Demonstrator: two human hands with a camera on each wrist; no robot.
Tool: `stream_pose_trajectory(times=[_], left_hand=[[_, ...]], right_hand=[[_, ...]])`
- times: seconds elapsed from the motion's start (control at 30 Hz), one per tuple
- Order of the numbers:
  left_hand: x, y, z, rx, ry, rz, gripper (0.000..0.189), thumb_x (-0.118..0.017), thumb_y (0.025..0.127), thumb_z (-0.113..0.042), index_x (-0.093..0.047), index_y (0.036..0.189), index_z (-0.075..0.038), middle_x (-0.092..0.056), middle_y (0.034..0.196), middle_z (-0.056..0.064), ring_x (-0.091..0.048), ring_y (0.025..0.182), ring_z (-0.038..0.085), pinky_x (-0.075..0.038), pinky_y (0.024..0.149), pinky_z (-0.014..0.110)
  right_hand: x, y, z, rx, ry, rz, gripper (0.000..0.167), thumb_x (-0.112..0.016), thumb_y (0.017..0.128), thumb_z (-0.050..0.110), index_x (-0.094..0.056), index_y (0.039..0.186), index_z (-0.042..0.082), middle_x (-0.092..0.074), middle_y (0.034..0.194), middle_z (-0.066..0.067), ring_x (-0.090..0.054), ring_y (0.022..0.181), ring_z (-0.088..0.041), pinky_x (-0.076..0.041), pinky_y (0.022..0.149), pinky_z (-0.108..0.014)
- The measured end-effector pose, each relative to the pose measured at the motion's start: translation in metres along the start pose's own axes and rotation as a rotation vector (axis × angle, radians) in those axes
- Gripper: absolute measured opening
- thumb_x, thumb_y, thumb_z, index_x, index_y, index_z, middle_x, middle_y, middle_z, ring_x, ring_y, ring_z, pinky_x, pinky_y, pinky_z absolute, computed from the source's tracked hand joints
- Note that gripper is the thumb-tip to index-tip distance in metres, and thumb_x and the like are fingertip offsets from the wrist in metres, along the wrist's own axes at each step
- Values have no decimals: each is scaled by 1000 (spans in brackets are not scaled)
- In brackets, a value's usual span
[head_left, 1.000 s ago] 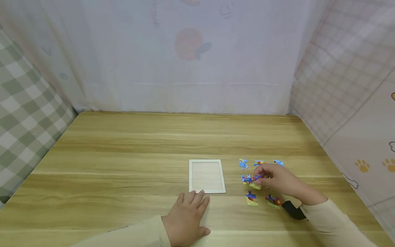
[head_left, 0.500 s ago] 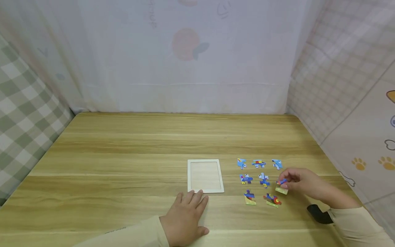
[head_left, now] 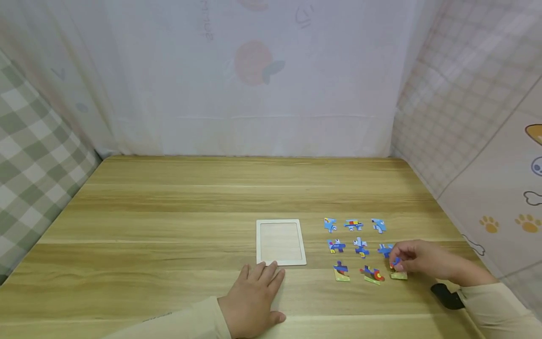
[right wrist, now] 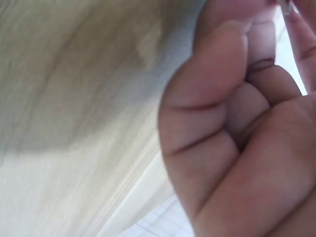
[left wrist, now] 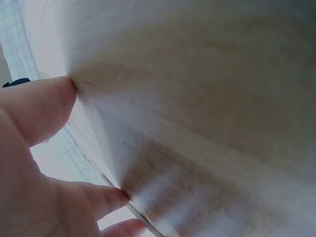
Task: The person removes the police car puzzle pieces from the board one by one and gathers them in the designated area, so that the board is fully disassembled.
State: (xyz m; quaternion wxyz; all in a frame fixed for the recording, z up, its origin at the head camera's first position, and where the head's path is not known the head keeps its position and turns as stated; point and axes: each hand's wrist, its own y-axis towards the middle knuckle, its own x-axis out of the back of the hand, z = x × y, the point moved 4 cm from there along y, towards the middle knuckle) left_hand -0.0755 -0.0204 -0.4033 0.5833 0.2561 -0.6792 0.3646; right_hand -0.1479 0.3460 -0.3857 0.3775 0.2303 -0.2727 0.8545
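My right hand (head_left: pixel 427 260) pinches a jigsaw puzzle piece (head_left: pixel 399 275) with a green lower edge, at the near right corner of a loose grid of pieces. Just beyond the fingers lies a blue piece (head_left: pixel 384 249), partly covered by them. A piece with a red circle (head_left: pixel 373 275) is to the left of the held one. My left hand (head_left: pixel 252 301) lies with fingers spread on the table, its fingertips on the near edge of a white rectangular puzzle frame (head_left: pixel 259 242). In the right wrist view the curled fingers (right wrist: pixel 197 133) hide most of the held piece.
Several more pieces lie apart in rows, such as a light-blue one (head_left: pixel 330 225) and a green-edged one (head_left: pixel 341 272). The wooden table (head_left: pixel 169 197) meets a pale curtain (head_left: pixel 313 94) behind. A black object (head_left: pixel 447 296) is at my right wrist.
My right hand has carried the puzzle piece rightward, from beside the left column to the near right corner of the grid. The left hand stays on the frame's edge.
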Motion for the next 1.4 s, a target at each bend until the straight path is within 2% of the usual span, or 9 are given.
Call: stream_pose_trajectory(times=[0.23, 0.47, 0.63, 0.93, 1.13, 1.3, 1.4], left_hand=[[0, 1, -1, 1, -9, -1, 78, -53, 88, -63, -39, 148, -16, -36, 152, 5, -37, 135, 26, -36, 104, 53], [1, 1, -1, 9, -7, -5, 78, -54, 87, -63, -40, 148, -16, -37, 151, 4, -38, 135, 26, -36, 104, 53], [0, 2, 1, 12, -2, -2, 78, -53, 87, -63, -40, 148, -17, -37, 151, 4, -38, 135, 26, -36, 104, 53], [1, 3, 1, 6, 2, -5, 77, -54, 87, -63, -40, 147, -17, -38, 150, 4, -39, 133, 26, -37, 103, 53], [-2, 4, 2, -5, 2, -22, 76, -56, 86, -62, -42, 146, -17, -39, 148, 2, -39, 131, 24, -38, 102, 52], [-1, 3, 6, -20, -65, -59, 73, -59, 86, -59, -46, 143, -15, -43, 144, 4, -42, 127, 24, -40, 100, 48], [5, 2, 14, -30, -117, -136, 71, -61, 87, -55, -47, 141, -11, -45, 140, 9, -44, 125, 26, -40, 101, 44]], right_hand=[[-4, 0, 1, 80, 18, 40, 4, -63, 88, 1, -59, 89, 3, -51, 75, 15, -45, 65, 3, -37, 51, -23], [-5, -1, 0, 79, -80, -25, 8, -67, 84, 3, -61, 86, 7, -51, 77, 17, -44, 68, 4, -38, 53, -21], [-7, 1, -3, 95, -85, -54, 8, -68, 84, 1, -62, 87, 6, -54, 78, 14, -45, 68, 4, -40, 53, -21], [-9, -1, -4, 65, -95, -76, 8, -68, 84, 1, -62, 89, 3, -56, 81, 13, -45, 69, 4, -41, 54, -21], [-12, -4, -4, 15, -146, -111, 10, -70, 81, -2, -63, 88, 2, -53, 75, 10, -43, 66, 3, -40, 54, -21], [-13, -7, -1, 21, -213, -184, 8, -70, 83, 2, -64, 90, 3, -53, 75, 12, -43, 66, 4, -40, 53, -22], [-10, -9, 3, -40, -265, -283, 7, -66, 89, 8, -66, 95, 4, -56, 78, 9, -44, 67, 4, -42, 55, -22]])
